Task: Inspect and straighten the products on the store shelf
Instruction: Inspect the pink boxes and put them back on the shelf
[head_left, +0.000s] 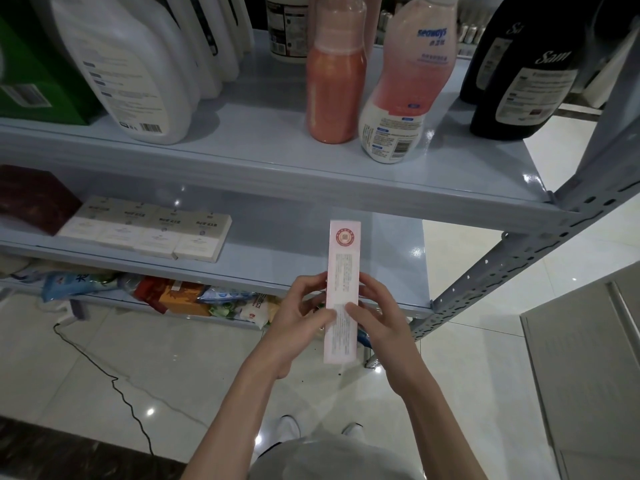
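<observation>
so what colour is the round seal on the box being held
Red, on the pale pink box, near its far end; the head view shows it.

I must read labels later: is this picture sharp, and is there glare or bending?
Head view: the long box in both hands is sharp, but its print is too small; the orange bottle is blurred; lamp glare spots the floor; the wide lens bends the shelf edge.

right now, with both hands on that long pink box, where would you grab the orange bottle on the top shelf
Take the orange bottle around its straight mid-body, coming from the front left. It stands upright near the shelf edge, and the pink seaways bottle crowds its right side, so that side probably lacks finger room.
</observation>
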Motion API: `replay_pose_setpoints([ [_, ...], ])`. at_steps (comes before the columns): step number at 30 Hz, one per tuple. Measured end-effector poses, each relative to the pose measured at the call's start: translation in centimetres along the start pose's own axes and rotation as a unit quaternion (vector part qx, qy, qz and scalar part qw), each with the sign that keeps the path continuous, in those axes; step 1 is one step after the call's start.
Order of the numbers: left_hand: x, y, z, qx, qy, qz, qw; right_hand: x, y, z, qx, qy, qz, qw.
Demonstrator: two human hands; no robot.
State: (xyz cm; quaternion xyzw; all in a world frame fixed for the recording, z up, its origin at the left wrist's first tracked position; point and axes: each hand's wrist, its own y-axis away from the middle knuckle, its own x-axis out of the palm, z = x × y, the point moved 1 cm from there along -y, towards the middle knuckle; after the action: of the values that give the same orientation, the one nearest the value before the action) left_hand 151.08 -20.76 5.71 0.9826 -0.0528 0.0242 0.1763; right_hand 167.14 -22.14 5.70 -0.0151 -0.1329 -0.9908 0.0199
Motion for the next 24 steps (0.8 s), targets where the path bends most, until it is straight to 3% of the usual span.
replay_pose_setpoints([
  [4, 0.05, -0.09, -0.19, 0.002, 0.027, -0.023, 0.999, -0.04, 0.14, -0.17, 0.004, -0.001, 0.003, 1.000],
  [13, -0.14, 0.17, -0.28, 0.014, -0.010, 0.020, 1.000, -0.44, 0.53, 0.55, -0.005, 0.011, 0.015, 1.000],
  [17, -0.13, 0.01, -0.57, 0.005, 0.043, 0.014, 0.999, -0.64, 0.41, 0.74, 0.021, -0.034, -0.021, 0.999],
  [20, 0.01, 0.02, -0.74, -0.005, 0.023, 0.004, 1.000, -0.67, 0.30, 0.74, 0.044, -0.033, -0.023, 0.998],
  [24, 0.37, 0.33, -0.93, 0.027, 0.031, -0.003, 0.999, -0.74, 0.28, 0.54, 0.013, -0.023, -0.015, 1.000],
])
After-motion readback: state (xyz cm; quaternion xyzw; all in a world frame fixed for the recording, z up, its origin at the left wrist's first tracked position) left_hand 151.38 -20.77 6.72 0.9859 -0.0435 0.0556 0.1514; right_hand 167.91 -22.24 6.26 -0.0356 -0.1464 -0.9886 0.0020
